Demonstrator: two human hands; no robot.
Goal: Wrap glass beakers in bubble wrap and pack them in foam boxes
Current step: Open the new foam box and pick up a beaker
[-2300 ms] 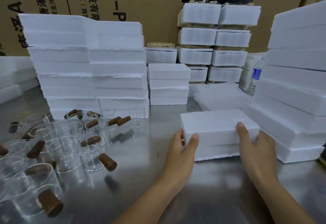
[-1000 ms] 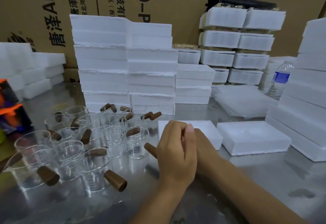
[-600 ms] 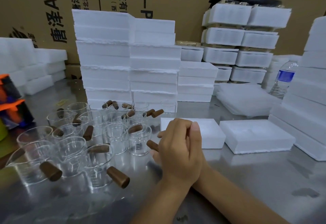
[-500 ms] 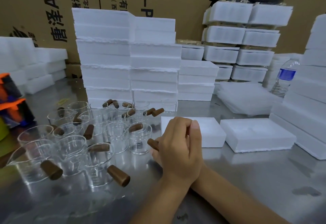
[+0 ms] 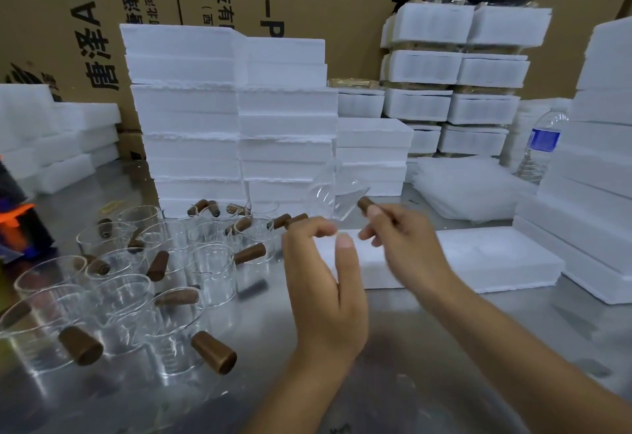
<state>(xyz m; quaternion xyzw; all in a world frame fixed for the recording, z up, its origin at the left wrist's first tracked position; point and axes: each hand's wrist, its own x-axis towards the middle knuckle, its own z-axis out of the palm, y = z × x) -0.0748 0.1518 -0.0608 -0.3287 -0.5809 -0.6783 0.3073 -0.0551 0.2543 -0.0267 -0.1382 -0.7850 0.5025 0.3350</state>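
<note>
My right hand (image 5: 403,245) grips the brown wooden handle of a clear glass beaker (image 5: 337,199) and holds it tilted in the air above the table. My left hand (image 5: 325,283) hovers just left of it with fingers loosely curled and thumb up, holding nothing. Two open white foam box halves (image 5: 496,259) lie side by side on the steel table behind my hands. Several more glass beakers with brown handles (image 5: 136,279) stand crowded at the left. A stack of bubble wrap sheets (image 5: 468,190) lies at the back right.
Tall stacks of white foam boxes (image 5: 232,118) stand behind the beakers, at the far back (image 5: 458,74) and along the right edge (image 5: 595,160). A water bottle (image 5: 542,146) stands by the bubble wrap. An orange and black tool (image 5: 17,228) sits at the far left. Cardboard cartons form the back wall.
My right hand has lifted a beaker by its handle up and to the right, out from under my left hand. Earlier the foam box was pulled apart into two halves.
</note>
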